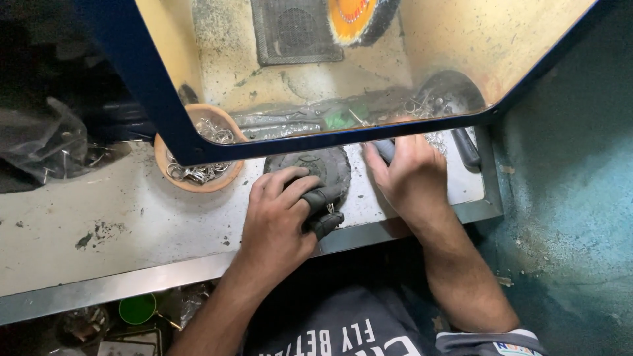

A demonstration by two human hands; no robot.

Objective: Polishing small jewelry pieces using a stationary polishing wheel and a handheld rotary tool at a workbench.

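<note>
The left hand (pixel 280 217), two fingers in dark covers, pinches a small ring (pixel 330 208) beside a grey pad (pixel 323 168) on the bench (pixel 99 224). The right hand (pixel 412 178) grips a dark handle (pixel 384 150). A bowl (pixel 198 161) of rings stands to the left.

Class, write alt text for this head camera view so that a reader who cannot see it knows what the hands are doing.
Seen from above, a person's left hand, two fingers in dark covers, rests on a round grey pad on a dusty metal bench, while the right hand grips a dark handle. A terracotta bowl of small metal rings sits under a blue-framed shield.
</note>
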